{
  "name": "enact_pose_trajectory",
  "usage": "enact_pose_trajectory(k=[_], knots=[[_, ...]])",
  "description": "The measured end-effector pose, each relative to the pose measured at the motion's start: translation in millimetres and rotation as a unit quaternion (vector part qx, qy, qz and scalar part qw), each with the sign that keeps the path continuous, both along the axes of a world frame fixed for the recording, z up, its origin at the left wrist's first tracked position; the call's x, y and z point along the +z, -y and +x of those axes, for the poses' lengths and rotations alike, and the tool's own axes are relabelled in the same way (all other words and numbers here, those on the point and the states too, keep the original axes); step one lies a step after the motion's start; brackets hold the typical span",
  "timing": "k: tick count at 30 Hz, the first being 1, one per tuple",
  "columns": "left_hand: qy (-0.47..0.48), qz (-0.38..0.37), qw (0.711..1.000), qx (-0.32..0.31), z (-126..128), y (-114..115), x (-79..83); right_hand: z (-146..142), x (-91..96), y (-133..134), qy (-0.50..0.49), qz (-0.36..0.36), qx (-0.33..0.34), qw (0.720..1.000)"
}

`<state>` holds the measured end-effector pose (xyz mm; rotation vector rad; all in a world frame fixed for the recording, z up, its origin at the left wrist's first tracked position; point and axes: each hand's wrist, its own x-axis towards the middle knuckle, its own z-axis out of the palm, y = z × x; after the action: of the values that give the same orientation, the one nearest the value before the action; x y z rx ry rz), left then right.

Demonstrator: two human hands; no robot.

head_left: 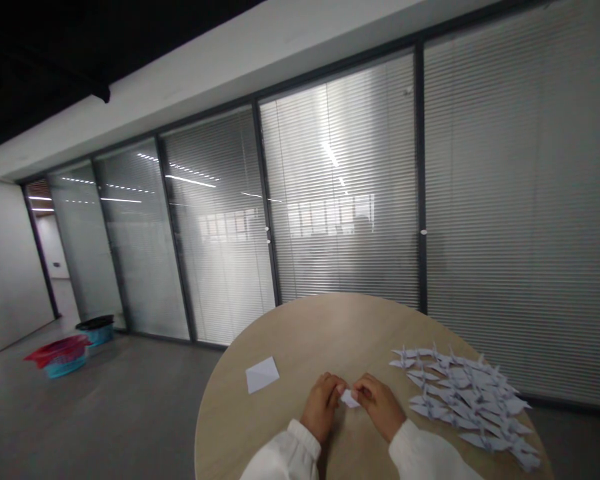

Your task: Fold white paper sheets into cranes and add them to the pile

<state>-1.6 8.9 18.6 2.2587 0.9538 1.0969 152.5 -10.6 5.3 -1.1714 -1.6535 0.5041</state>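
Note:
My left hand (323,405) and my right hand (379,402) meet over a small folded piece of white paper (351,399) on the round wooden table (300,333). Both hands pinch the paper from either side, fingers closed on it. White sleeves cover both wrists. A flat white paper square (262,374) lies to the left of my left hand. A spread of several folded white paper cranes (467,393) lies to the right of my right hand.
Glass partitions with closed blinds (340,200) run behind the table. Grey floor lies to the left, with red and blue baskets (60,353) and a dark-rimmed bin (96,327) near the far wall.

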Motion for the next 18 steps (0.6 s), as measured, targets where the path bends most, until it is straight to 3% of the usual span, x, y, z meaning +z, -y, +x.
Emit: enact_pose_trajectory(k=[2,4,9,13,18], knots=[[0.021,-0.026,0.999,-0.019,0,2,1.5,-2,-3.8,-4,-0.092,-0.061,0.053,0.992],[0.033,-0.046,0.997,-0.043,0,5,3.7,-4,-6.0,-7,-0.184,-0.134,0.111,0.967],[0.026,-0.056,0.995,-0.079,2,9,8.5,-5,-5.0,-7,-0.331,-0.217,0.143,0.907],[0.028,-0.029,0.996,-0.079,1,5,8.7,-6,-8.2,-7,-0.370,-0.252,0.168,0.878],[0.016,-0.022,0.999,-0.042,-1,-1,4.2,-8,-19.1,-13,-0.347,-0.255,0.166,0.887]])
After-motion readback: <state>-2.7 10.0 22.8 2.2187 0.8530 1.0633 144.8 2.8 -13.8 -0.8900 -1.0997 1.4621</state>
